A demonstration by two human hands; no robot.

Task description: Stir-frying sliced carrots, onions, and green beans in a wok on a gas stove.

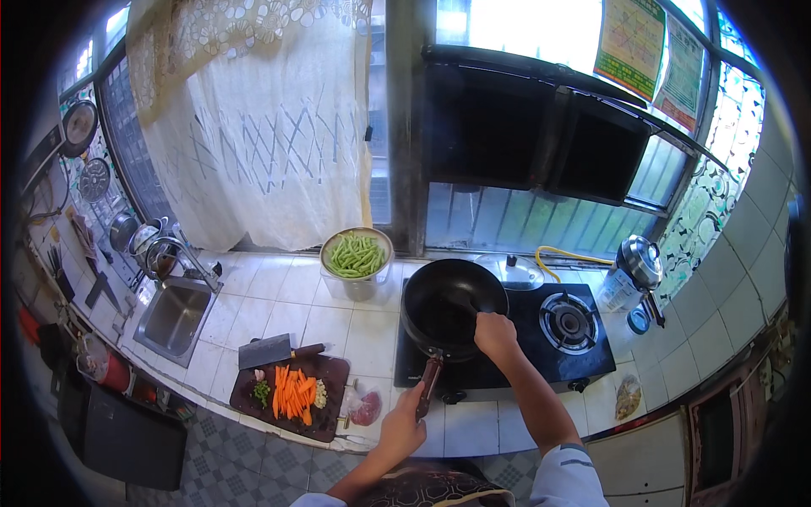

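A dark wok (pixel 437 295) sits over the left side of a black gas stove (pixel 526 329). Around its brown handle (pixel 433 372), near the lower end, is my left hand (pixel 405 421). My right hand (pixel 497 336) is closed at the wok's right rim on a dark spatula (pixel 467 303), whose blade reaches into the pan; its grip is hidden by my fingers. The wok's inside looks dark, with no food that I can make out. To the left, a cutting board (pixel 250 390) carries carrot strips (pixel 293 393), chopped garlic (pixel 320 394) and chopped greens (pixel 261 393).
A cleaver (pixel 266 350) lies across the board's back edge, beside a bag of meat (pixel 365 409). Green beans (pixel 356 255) fill a bowl at the back. A glass lid (pixel 513 271) rests behind the stove, left of a kettle (pixel 640 263). The sink (pixel 174 317) is far left.
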